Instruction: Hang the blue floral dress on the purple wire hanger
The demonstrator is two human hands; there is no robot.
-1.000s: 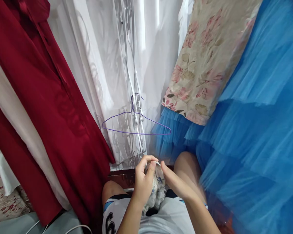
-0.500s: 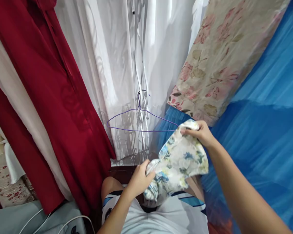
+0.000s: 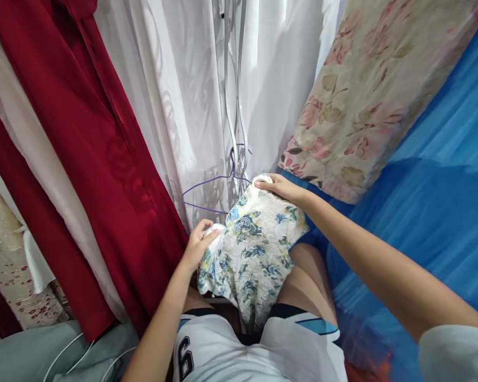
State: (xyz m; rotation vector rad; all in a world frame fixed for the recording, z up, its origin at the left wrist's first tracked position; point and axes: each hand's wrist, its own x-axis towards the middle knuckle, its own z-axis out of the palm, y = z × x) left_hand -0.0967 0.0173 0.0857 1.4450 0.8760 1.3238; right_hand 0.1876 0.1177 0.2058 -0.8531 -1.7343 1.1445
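Clock face centred on the floral garment (image 3: 250, 254), 12 toward the top of the head view.

Position: garment held up in front of the lap, above the gap between the thighs; lower end droops toward 6 o'clock, close to the white shorts (image 3: 295, 353). Contact with the shorts: cannot tell.

Grip, left hand (image 3: 197, 246): thumb and fingers pinching the pale edge at 10 o'clock. Grip, right hand (image 3: 284, 188): pinching the thick, light-coloured edge at 1 o'clock. Both grasping the garment; the cloth spreads between them.

Handling (judgement): light, soft, not brittle. The printed face looks textured, so probably not very slippery. The upper part lies fairly flat between the hands, suggesting some body; below, it falls into loose folds and would sag or twist if held at one point only.

Hold points (judgement): the thicker edges at 10 and 1 o'clock seem best, keeping the shape spread. The slack cloth at 6 o'clock gives poor control; a pinch there would bunch it.

Surroundings: purple wire hanger (image 3: 233, 172) toward 11 o'clock, its right part hidden behind the garment; possible snag. Red cloth (image 3: 115, 185) at 10, blue tulle (image 3: 398, 239) at 3.
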